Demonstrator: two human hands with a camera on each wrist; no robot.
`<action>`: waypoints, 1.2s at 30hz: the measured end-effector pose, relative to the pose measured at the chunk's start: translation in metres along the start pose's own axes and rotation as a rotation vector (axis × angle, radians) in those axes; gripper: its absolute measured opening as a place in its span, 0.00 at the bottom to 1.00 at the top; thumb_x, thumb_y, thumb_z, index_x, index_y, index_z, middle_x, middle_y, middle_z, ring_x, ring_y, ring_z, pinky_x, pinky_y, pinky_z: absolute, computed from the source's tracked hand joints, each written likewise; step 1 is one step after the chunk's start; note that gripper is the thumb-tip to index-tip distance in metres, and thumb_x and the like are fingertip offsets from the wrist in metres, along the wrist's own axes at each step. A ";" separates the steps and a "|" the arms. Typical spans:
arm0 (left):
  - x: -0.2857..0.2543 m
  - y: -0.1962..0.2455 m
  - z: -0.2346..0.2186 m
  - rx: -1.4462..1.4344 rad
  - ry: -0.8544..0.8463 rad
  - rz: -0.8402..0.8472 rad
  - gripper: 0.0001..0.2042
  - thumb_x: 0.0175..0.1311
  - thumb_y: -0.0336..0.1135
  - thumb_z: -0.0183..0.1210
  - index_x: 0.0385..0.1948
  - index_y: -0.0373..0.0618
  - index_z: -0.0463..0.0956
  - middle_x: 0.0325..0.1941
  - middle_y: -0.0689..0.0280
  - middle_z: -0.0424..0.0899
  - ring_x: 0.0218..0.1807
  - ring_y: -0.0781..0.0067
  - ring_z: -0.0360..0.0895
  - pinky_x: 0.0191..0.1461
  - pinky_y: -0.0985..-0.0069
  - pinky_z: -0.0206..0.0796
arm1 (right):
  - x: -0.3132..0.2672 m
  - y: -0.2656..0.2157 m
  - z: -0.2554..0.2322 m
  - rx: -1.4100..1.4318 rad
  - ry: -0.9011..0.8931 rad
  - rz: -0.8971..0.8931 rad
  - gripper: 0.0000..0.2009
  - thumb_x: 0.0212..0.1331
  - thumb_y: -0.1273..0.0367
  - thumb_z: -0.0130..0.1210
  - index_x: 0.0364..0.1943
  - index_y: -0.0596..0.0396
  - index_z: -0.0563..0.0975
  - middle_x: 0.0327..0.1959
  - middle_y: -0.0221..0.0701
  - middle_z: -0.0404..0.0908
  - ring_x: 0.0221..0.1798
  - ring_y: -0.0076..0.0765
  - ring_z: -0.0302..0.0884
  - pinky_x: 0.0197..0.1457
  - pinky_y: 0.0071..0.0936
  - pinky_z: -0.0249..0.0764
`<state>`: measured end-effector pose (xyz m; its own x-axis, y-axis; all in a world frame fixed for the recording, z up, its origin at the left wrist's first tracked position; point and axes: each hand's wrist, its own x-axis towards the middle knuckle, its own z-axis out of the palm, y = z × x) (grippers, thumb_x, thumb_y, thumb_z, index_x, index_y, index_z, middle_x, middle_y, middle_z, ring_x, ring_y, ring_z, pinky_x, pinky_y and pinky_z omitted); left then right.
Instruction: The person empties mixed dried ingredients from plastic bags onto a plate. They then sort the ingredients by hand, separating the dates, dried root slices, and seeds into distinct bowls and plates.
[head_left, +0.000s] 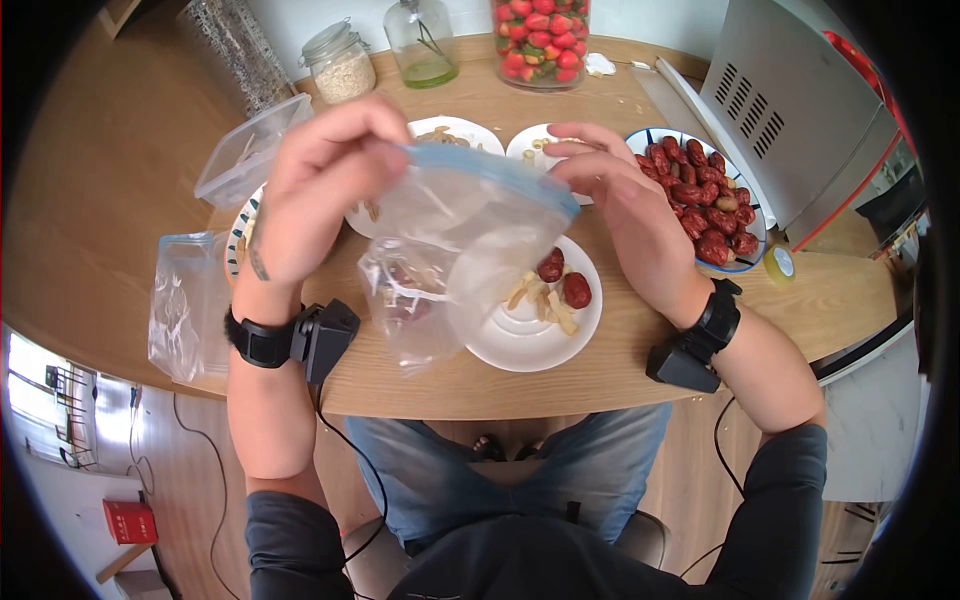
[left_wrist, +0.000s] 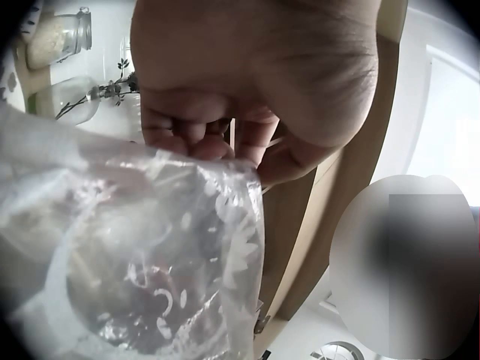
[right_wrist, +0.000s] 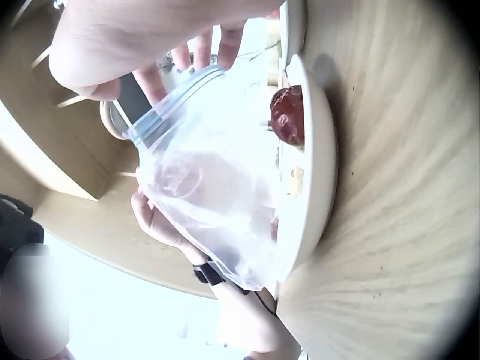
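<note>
A clear zip bag [head_left: 470, 205] with a blue seal strip hangs over the table between the two hands. At the strip's left end, my left hand [head_left: 325, 165] pinches the bag's top edge between thumb and fingers. My right hand [head_left: 635, 205] is at the strip's other end, fingers extended beside it and thumb apart. Below the bag, a white plate [head_left: 590, 325] carries red dates [head_left: 577, 290] and pale dried slices [head_left: 545, 303]. In the right wrist view the bag [right_wrist: 210, 180] overlaps this plate's [right_wrist: 322, 172] near side.
A blue-rimmed plate of red dates [head_left: 700, 190] stands right, by a grey appliance [head_left: 770, 130] and a tape roll [head_left: 779, 263]. Another clear bag [head_left: 180, 305] and a plastic box [head_left: 250, 150] lie left. Glass jars [head_left: 340, 65] and a strawberry container [head_left: 540, 45] stand behind.
</note>
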<state>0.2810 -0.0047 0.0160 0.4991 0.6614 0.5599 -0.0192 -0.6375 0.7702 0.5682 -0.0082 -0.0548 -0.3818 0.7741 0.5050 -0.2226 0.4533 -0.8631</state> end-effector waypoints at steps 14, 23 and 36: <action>-0.034 0.046 0.000 0.723 -0.427 -0.662 0.22 0.53 0.22 0.60 0.53 0.44 0.75 0.27 0.68 0.82 0.27 0.80 0.77 0.36 0.80 0.69 | -0.008 -0.009 0.006 -0.247 -0.154 0.081 0.12 0.70 0.66 0.56 0.47 0.58 0.84 0.45 0.31 0.81 0.40 0.22 0.79 0.49 0.24 0.78; -0.050 0.029 0.002 0.871 -0.255 -0.578 0.09 0.54 0.25 0.62 0.37 0.33 0.79 0.24 0.60 0.78 0.28 0.76 0.76 0.34 0.76 0.67 | -0.004 0.000 0.002 0.517 -0.210 0.177 0.24 0.77 0.61 0.39 0.63 0.70 0.70 0.62 0.45 0.77 0.64 0.40 0.75 0.71 0.37 0.64; -0.015 0.036 -0.062 0.203 -0.073 -0.275 0.06 0.57 0.21 0.61 0.36 0.31 0.79 0.36 0.67 0.80 0.39 0.81 0.76 0.43 0.80 0.68 | -0.002 0.000 0.002 0.778 -0.251 0.308 0.28 0.75 0.58 0.36 0.69 0.66 0.63 0.65 0.47 0.73 0.65 0.50 0.74 0.68 0.44 0.67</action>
<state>0.2189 -0.0132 0.0539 0.5227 0.7939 0.3106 0.2938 -0.5098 0.8086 0.5672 -0.0104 -0.0554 -0.6918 0.6506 0.3134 -0.5914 -0.2613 -0.7629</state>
